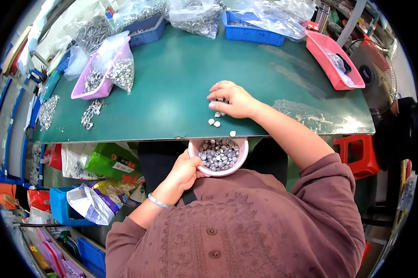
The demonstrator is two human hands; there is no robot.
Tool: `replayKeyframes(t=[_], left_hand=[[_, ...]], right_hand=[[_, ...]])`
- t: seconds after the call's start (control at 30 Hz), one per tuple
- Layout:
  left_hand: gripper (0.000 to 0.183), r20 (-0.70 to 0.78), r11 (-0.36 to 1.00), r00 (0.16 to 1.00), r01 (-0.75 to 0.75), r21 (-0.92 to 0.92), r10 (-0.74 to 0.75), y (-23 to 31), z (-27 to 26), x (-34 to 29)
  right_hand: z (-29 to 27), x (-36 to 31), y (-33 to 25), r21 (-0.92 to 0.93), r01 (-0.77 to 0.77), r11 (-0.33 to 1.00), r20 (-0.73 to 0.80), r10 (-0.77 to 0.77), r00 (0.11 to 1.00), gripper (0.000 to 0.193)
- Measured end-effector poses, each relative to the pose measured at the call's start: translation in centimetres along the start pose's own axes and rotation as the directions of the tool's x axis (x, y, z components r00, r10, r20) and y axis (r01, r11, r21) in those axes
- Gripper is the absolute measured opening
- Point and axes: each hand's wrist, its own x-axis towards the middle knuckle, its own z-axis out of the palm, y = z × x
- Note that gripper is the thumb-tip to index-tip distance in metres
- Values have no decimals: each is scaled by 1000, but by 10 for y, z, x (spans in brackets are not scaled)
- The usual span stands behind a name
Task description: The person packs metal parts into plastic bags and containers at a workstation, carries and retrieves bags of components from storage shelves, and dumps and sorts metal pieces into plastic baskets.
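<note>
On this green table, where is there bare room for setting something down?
Bare: the table's middle, between the purple basket and the right hand; also from that hand to the pink tray. Crowded: the far edge, with blue trays and bags; left end, with metal parts.

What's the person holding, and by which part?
The left hand holds the bowl by its left side; whether the right hand grips any small pieces can't be told.
</note>
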Motion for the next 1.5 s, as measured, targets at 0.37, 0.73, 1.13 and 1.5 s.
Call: replayKeyframes(t=[0.37, 0.73, 1.13, 1.5], left_hand=[[44, 30, 998, 999, -12, -60, 14, 0, 3, -9], [41, -72, 993, 995, -73, -89, 67, 5, -50, -37], [50, -531, 958, 828, -268, -99, 177, -14, -129, -159], [31, -808, 837, 551, -527, -145, 207, -16, -89, -236]], right_hand=[[27, -40, -65, 183, 173, 968, 88, -192, 978, 16], [-26, -45, -63, 276, 26, 961, -118, 7, 993, 14], [-40, -95, -29, 72, -144, 987, -198, 155, 968, 15], [-41, -103, -22, 17, 18, 1000, -150, -15, 989, 19]])
